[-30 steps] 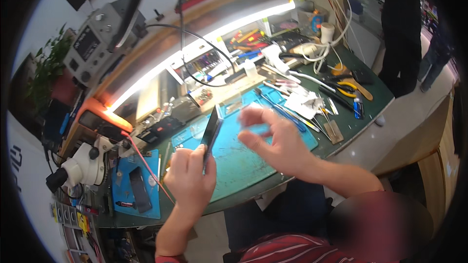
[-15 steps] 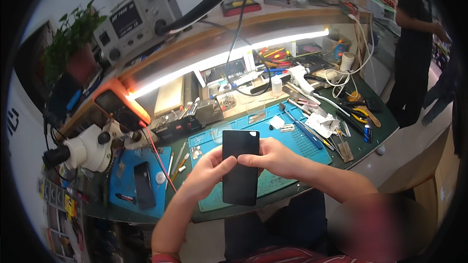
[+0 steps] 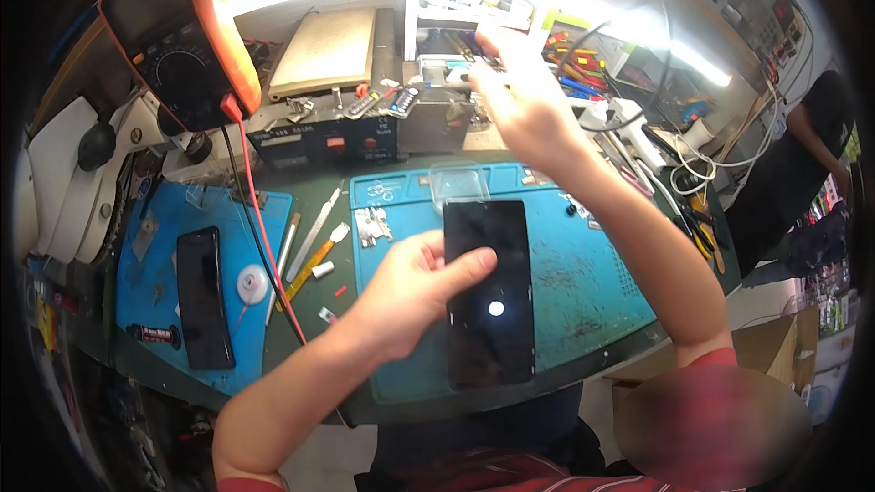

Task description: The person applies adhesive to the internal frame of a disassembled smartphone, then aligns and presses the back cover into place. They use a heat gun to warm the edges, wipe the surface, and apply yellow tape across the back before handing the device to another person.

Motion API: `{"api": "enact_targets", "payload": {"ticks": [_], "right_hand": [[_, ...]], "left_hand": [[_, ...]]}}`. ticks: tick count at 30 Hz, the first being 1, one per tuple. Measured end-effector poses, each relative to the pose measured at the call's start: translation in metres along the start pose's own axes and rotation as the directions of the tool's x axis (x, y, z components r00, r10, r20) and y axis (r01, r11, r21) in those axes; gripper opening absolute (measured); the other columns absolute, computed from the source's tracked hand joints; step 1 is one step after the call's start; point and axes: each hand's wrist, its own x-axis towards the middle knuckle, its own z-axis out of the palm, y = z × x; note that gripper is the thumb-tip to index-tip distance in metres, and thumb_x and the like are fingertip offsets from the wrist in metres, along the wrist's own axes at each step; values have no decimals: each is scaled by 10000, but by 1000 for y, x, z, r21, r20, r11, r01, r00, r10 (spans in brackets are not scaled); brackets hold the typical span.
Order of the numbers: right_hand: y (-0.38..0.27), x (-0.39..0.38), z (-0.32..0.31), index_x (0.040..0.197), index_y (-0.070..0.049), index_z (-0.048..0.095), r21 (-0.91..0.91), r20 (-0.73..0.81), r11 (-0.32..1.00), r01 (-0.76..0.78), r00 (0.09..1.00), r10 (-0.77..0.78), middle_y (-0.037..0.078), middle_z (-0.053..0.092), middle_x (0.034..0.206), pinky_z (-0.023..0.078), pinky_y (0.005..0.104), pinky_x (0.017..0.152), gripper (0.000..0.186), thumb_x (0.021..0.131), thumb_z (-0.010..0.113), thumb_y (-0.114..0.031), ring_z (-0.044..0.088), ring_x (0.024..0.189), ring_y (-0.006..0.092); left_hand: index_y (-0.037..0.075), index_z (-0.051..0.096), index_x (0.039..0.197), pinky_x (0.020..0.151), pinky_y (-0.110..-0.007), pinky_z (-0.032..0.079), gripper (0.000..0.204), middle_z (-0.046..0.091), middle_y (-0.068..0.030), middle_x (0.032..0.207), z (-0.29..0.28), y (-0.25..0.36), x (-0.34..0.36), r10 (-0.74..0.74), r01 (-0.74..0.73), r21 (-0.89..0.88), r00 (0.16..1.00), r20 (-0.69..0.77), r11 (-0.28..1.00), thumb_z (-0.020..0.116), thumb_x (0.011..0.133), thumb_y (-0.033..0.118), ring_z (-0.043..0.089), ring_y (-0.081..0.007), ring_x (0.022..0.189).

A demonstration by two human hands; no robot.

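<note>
My left hand (image 3: 415,287) grips a black smartphone (image 3: 489,292) by its left edge, thumb across the dark screen. The phone hangs over a blue work mat (image 3: 583,273) near the bench's front edge. My right hand (image 3: 519,96) reaches far forward to the back of the bench, fingers up among small tools by a grey box (image 3: 437,114). Whether it holds anything is unclear. A clear plastic piece (image 3: 458,184) lies on the mat just beyond the phone.
A second black phone (image 3: 202,296) lies on a smaller blue mat (image 3: 150,310) at left. An orange multimeter (image 3: 187,36) with a red lead, a microscope (image 3: 82,173), tweezers and blades (image 3: 310,246) crowd the bench. Another person (image 3: 802,164) stands at right.
The view has tilted closer over the bench. My right hand let go of the phone and reached forward to the back of the bench. My left hand keeps the phone.
</note>
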Motion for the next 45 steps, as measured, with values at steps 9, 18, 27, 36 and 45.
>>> {"api": "enact_targets", "payload": {"ticks": [9, 18, 27, 36, 45], "right_hand": [[87, 157, 27, 1343, 54, 553, -321, -260, 912, -256, 949, 175, 244, 597, 1315, 411, 440, 1069, 420, 1022, 553, -217, 536, 1255, 374], [99, 188, 20, 1324, 51, 561, -322, -266, 883, -341, 928, 261, 231, 599, 1288, 414, 425, 1041, 401, 1019, 558, -209, 535, 1218, 354], [96, 192, 15, 1304, 48, 569, -291, -275, 898, -331, 928, 253, 218, 601, 1261, 417, 410, 1012, 381, 1016, 564, -202, 535, 1182, 334], [95, 189, 13, 1284, 44, 576, -272, -282, 907, -322, 928, 245, 206, 603, 1233, 421, 396, 984, 362, 1012, 569, -195, 534, 1146, 314], [92, 194, 11, 1265, 41, 584, -264, -291, 914, -308, 929, 228, 193, 605, 1206, 424, 381, 955, 343, 1009, 574, -187, 533, 1109, 294]], "left_hand": [[-42, 625, 1210, 855, -297, 569, 306, 724, -90, 1101, 4, -11, -7, -99, 99, -5, 995, -5, 995, 682, 996, 168, 680, -120, 963], [-43, 621, 1196, 781, -262, 577, 307, 737, -71, 1043, 5, -11, -9, -114, 113, -31, 993, -35, 993, 676, 1004, 190, 692, -97, 898], [-40, 635, 1193, 768, -257, 573, 299, 736, -66, 1041, 6, -9, -9, -130, 130, -18, 990, -47, 991, 669, 1008, 192, 682, -88, 896], [-42, 633, 1222, 804, -268, 581, 309, 736, -84, 1081, 7, -8, -11, -146, 145, -25, 989, -36, 989, 671, 1004, 174, 690, -104, 927], [-44, 634, 1215, 792, -266, 580, 307, 738, -83, 1063, 6, -8, -9, -121, 121, -15, 992, -41, 993, 669, 1006, 178, 691, -104, 917]]}}
